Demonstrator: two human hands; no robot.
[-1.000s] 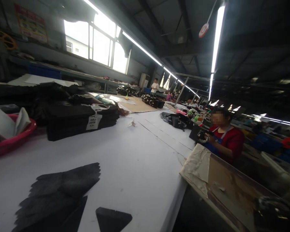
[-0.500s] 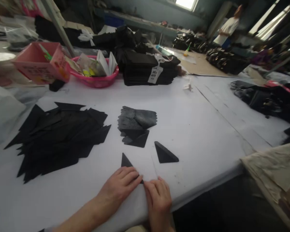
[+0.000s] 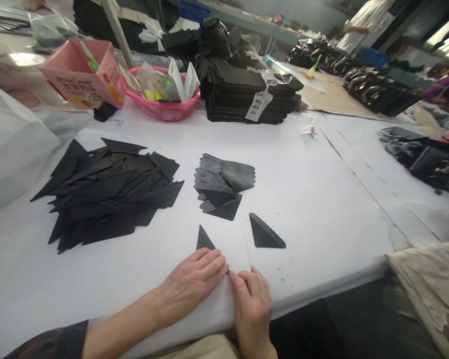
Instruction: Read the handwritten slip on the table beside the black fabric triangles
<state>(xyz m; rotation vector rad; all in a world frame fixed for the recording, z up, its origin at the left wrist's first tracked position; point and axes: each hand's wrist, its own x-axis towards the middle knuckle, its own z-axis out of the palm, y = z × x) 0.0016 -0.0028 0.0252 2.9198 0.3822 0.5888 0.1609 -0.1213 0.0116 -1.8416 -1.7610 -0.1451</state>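
Note:
A small black triangular piece (image 3: 204,239) lies on the white tabletop, partly hidden beneath my left hand (image 3: 194,276), whose fingers are pressed together on it. My right hand (image 3: 251,299) has its thumb and curled fingers at the piece's lower right tip, close beside my left fingertips. Right of and above my hands rests a separate folded black triangle (image 3: 266,232). Farther back sits a small stack of grey jagged-edged pieces (image 3: 224,174) with black triangles on its lower part. A large loose pile of black pieces (image 3: 108,194) spreads to the left.
Along the back stand a pink box (image 3: 83,75), a pink basket (image 3: 164,110) with packets, and a tied black stack (image 3: 247,94). Black items (image 3: 426,154) lie at the right. The table's front edge (image 3: 322,289) runs below right. Other people are in the background.
The camera view has shifted, so the table objects appear farther right and slightly higher. My left hand covers more of the triangular piece's lower tip; both hands remain close together at it.

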